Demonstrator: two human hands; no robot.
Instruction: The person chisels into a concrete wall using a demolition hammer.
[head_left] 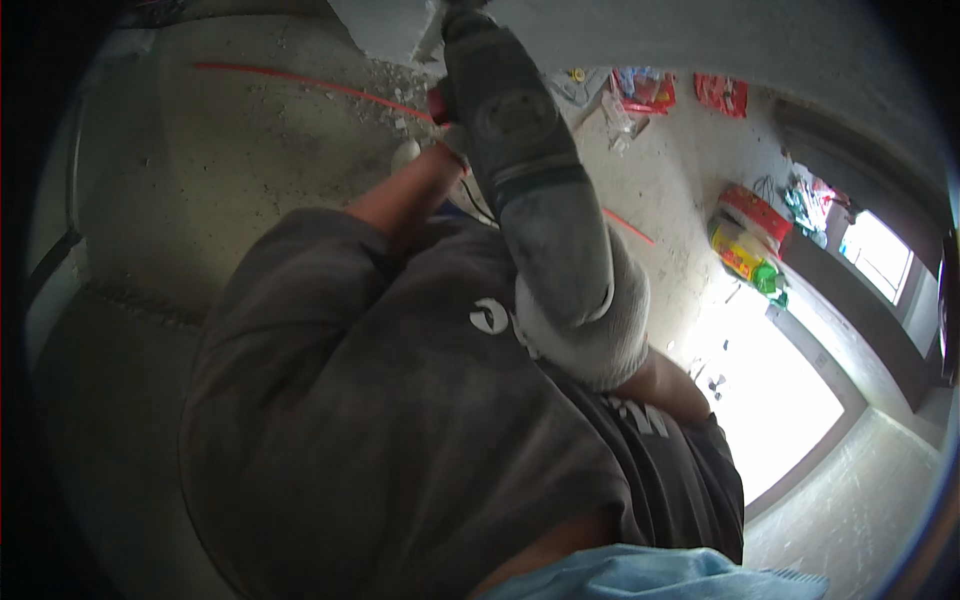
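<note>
A large dusty grey-green rotary hammer drill (525,170) slants across the upper middle, its front end at the top edge beside a pale, broken-edged slab or wall (650,35). My right hand (600,330), in a white knitted glove, is closed around the drill's rear handle. My left forearm reaches up to the drill's left side, just below a red knob (437,105). Only a sliver of my left hand (456,138) shows there; its fingers are hidden behind the tool. The drill's tip is dark and hard to make out.
Rubble (400,85) lies on the dusty floor (230,150) under the slab. A thin red hose or cable (320,82) crosses behind the drill. Red bags (720,95) and a red-yellow sack (740,245) lie to the right. A bright doorway (770,400) opens at the lower right.
</note>
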